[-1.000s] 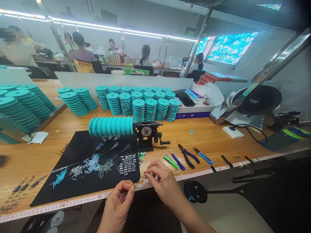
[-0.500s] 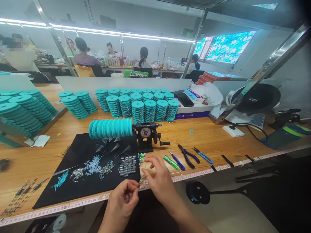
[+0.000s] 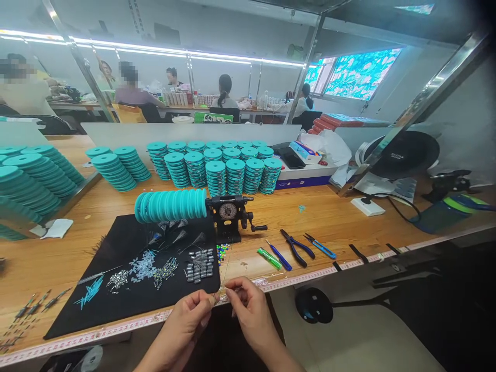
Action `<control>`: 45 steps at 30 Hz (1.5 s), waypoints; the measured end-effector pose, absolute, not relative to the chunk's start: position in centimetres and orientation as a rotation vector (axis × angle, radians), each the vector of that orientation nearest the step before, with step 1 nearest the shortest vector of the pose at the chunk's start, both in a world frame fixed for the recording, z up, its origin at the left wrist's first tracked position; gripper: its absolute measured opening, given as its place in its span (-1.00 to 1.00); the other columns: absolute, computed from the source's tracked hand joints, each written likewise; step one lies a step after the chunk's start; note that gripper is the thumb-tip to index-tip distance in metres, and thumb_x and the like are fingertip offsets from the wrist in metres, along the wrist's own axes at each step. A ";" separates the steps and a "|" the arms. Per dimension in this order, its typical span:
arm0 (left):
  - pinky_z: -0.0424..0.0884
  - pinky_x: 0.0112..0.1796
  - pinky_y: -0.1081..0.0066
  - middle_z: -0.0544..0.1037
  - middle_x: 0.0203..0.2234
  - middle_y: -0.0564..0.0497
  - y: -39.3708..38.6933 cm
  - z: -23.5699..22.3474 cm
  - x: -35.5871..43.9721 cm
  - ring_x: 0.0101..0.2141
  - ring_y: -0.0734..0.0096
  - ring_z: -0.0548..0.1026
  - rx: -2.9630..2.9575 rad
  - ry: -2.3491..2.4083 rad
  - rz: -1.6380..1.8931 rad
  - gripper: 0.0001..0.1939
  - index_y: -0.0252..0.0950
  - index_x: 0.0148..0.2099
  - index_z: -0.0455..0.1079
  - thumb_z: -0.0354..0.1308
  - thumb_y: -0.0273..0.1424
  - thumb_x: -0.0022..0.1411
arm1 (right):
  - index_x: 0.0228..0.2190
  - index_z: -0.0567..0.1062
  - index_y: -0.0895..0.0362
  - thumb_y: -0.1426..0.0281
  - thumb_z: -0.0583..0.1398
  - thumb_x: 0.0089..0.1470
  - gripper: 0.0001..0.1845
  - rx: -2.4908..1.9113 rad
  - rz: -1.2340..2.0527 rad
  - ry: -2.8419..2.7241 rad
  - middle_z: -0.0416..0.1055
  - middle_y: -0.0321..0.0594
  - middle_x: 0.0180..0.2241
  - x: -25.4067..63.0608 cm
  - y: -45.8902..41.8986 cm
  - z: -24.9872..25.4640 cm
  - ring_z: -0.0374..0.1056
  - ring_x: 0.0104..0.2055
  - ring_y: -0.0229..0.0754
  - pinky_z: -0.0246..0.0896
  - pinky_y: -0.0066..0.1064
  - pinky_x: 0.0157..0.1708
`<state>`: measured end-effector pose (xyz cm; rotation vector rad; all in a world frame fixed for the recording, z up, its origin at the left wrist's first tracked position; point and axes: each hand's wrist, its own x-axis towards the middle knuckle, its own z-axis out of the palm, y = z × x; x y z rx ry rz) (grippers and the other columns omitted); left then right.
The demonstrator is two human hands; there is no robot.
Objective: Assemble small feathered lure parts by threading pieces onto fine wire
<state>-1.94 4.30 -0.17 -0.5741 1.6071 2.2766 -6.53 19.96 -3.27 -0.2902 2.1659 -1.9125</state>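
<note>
My left hand [image 3: 192,312] and my right hand [image 3: 248,305] face each other just over the table's front edge, both pinched shut. Whatever lies between the fingertips is too small and thin to make out. Beyond them, on a black mat [image 3: 127,299], lie grey cylindrical sinkers [image 3: 200,266], small metal swivels [image 3: 166,272], clear pale pieces [image 3: 143,267], silvery bits [image 3: 117,280] and thin blue tubes [image 3: 91,290]. Coloured beads [image 3: 222,251] sit at the mat's right side. A black winding machine [image 3: 229,214] with a crank carries a row of turquoise spools [image 3: 170,205].
To the right lie a green tube [image 3: 269,258], a blue-handled screwdriver [image 3: 279,257], pliers [image 3: 297,248] and blue thread snips [image 3: 320,246]. Stacks of turquoise spools [image 3: 235,178] line the back. A measuring tape [image 3: 127,328] runs along the front edge. Several people sit at far tables.
My right hand has come down from near the beads to beside my left, its fingers closing into a pinch. The whole view has shifted slightly.
</note>
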 end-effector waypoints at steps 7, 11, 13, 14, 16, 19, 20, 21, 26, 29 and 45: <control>-0.06 -0.54 0.48 0.10 -0.68 0.23 4.2 0.2 -2.2 -0.57 0.53 -0.10 -0.648 1.464 2.265 -0.50 -0.24 -0.54 0.17 0.37 -0.03 -0.08 | -0.27 0.52 0.20 0.01 0.29 0.02 -0.51 -0.022 -2.174 1.679 0.36 -0.31 -0.49 -6.3 18.1 -3.9 0.13 -0.64 -0.40 -0.09 -0.54 -0.65; -0.11 -0.56 0.50 0.09 -0.68 0.24 4.2 0.5 -2.3 -0.59 0.56 -0.12 -0.626 1.352 2.266 -0.54 -0.29 -0.51 0.29 0.40 -0.06 -0.10 | -0.28 0.53 0.19 0.08 0.36 -0.01 -0.57 0.092 -2.289 1.244 0.36 -0.30 -0.46 -6.0 17.8 -3.4 0.09 -0.62 -0.46 -0.15 -0.59 -0.65; -0.10 -0.57 0.50 0.11 -0.66 0.22 4.1 0.7 -2.5 -0.60 0.58 -0.10 -0.611 1.311 2.257 -0.60 -0.34 -0.47 0.38 0.40 -0.12 -0.07 | -0.36 0.54 0.20 0.14 0.40 -0.05 -0.62 0.129 -2.324 1.153 0.33 -0.34 -0.52 -6.0 17.8 -3.3 0.06 -0.62 -0.46 -0.14 -0.59 -0.63; -0.09 -0.57 0.51 0.15 -0.65 0.20 4.1 0.8 -2.5 -0.61 0.60 -0.08 -0.600 1.293 2.251 -0.63 -0.36 -0.45 0.43 0.40 -0.15 -0.05 | -0.40 0.54 0.21 0.15 0.42 -0.07 -0.63 0.143 -2.331 1.147 0.31 -0.34 -0.55 -6.0 17.8 -3.3 0.05 -0.62 -0.46 -0.14 -0.59 -0.63; -0.06 -0.58 0.51 0.24 -0.60 0.15 4.0 1.1 -2.7 -0.61 0.62 -0.03 -0.572 1.257 2.243 -0.67 -0.38 -0.40 0.50 0.40 -0.20 -0.05 | -0.47 0.55 0.23 0.17 0.43 -0.08 -0.63 0.155 -2.330 1.151 0.31 -0.33 -0.57 -5.9 17.9 -3.3 0.04 -0.61 -0.46 -0.14 -0.59 -0.63; 0.00 -0.58 0.52 0.35 -0.56 0.07 4.0 1.3 -2.9 -0.61 0.62 0.06 -0.512 1.245 2.227 -0.70 -0.39 -0.40 0.53 0.40 -0.22 -0.05 | -0.47 0.57 0.23 0.17 0.43 -0.07 -0.64 0.166 -2.334 1.088 0.33 -0.31 -0.54 -5.5 18.3 -3.4 0.06 -0.60 -0.45 -0.09 -0.59 -0.60; 0.02 -0.57 0.51 0.35 -0.57 0.06 4.0 1.3 -2.9 -0.61 0.61 0.09 -0.491 1.258 2.217 -0.70 -0.39 -0.42 0.53 0.39 -0.21 -0.03 | -0.45 0.57 0.22 0.16 0.43 -0.07 -0.64 0.165 -2.336 1.068 0.35 -0.30 -0.51 -5.4 18.4 -3.4 0.08 -0.59 -0.45 -0.07 -0.59 -0.59; 0.05 -0.57 0.50 0.33 -0.59 0.07 4.0 1.2 -3.0 -0.60 0.59 0.11 -0.473 1.274 2.206 -0.69 -0.38 -0.44 0.53 0.38 -0.19 -0.01 | -0.42 0.58 0.21 0.16 0.43 -0.08 -0.65 0.155 -2.332 1.068 0.37 -0.28 -0.48 -5.4 18.5 -3.4 0.10 -0.58 -0.44 -0.05 -0.59 -0.58; 0.08 -0.53 0.48 0.21 -0.64 0.13 4.0 0.7 -3.1 -0.58 0.53 0.11 -0.446 1.326 2.188 -0.64 -0.36 -0.49 0.49 0.37 -0.13 0.00 | -0.41 0.56 0.19 0.18 0.43 -0.08 -0.67 0.009 -2.234 1.267 0.40 -0.28 -0.46 -5.6 19.3 -3.3 0.22 -0.52 -0.38 0.04 -0.55 -0.51; 0.03 -0.52 0.48 0.17 -0.64 0.16 3.9 0.6 -3.1 -0.57 0.54 0.02 -0.429 1.344 2.180 -0.64 -0.36 -0.48 0.45 0.37 -0.14 0.01 | -0.45 0.53 0.19 0.19 0.40 -0.02 -0.69 -0.087 -2.195 1.335 0.40 -0.26 -0.42 -6.0 19.6 -3.2 0.24 -0.48 -0.34 0.05 -0.53 -0.50; 0.05 -0.44 0.48 0.29 -0.57 0.11 5.5 0.1 -2.8 -0.50 0.49 0.06 -0.423 1.553 2.234 -0.65 -0.36 -0.46 0.36 0.29 -0.17 0.10 | -0.41 0.57 0.22 0.22 0.39 -0.02 -0.71 0.103 -2.372 1.332 0.49 -0.15 -0.35 -4.9 19.1 -3.8 0.30 -0.44 -0.30 0.15 -0.51 -0.47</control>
